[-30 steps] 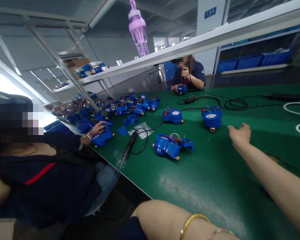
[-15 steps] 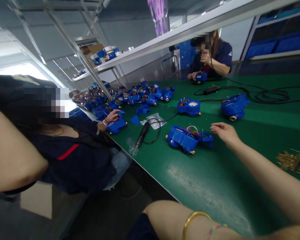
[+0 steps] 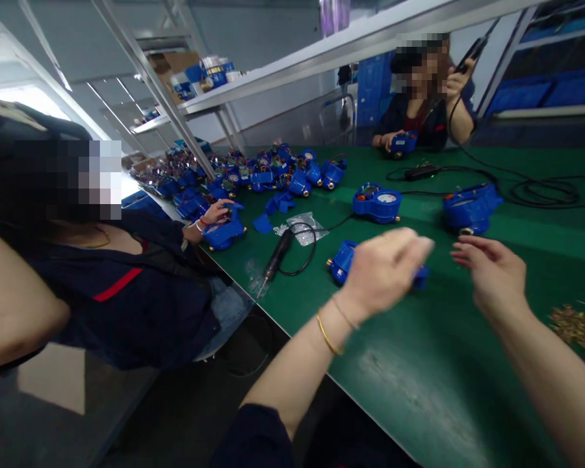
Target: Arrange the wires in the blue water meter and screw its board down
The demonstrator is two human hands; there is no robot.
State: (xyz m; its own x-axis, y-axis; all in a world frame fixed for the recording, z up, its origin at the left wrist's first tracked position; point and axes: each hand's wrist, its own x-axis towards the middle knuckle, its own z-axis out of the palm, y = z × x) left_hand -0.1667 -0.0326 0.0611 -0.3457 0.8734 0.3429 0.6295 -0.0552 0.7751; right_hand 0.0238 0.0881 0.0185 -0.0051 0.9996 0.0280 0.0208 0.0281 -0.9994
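Observation:
My left hand (image 3: 387,270), blurred, is raised over a blue water meter (image 3: 341,261) and covers most of it. Its fingers are curled together; what they hold, if anything, is hidden. To the right, my right hand (image 3: 500,270) hovers above the green table with fingers loosely bent and slightly apart, and nothing visible in them. Just beyond its fingertips stands another blue water meter (image 3: 470,208) with a brass fitting facing me. A third blue meter (image 3: 377,203), its wiring compartment uncovered, sits behind my left hand.
A black electric screwdriver (image 3: 279,257) lies by a clear plastic bag (image 3: 308,229). Many meters (image 3: 263,179) crowd the back left. Small brass parts (image 3: 578,326) are heaped at right. Co-workers sit at left and across the table (image 3: 394,377). A shelf (image 3: 292,71) hangs overhead.
My left hand has risen from the lower edge to above the near meter. My right hand has shifted right, away from that meter. The co-worker across has lifted a screwdriver.

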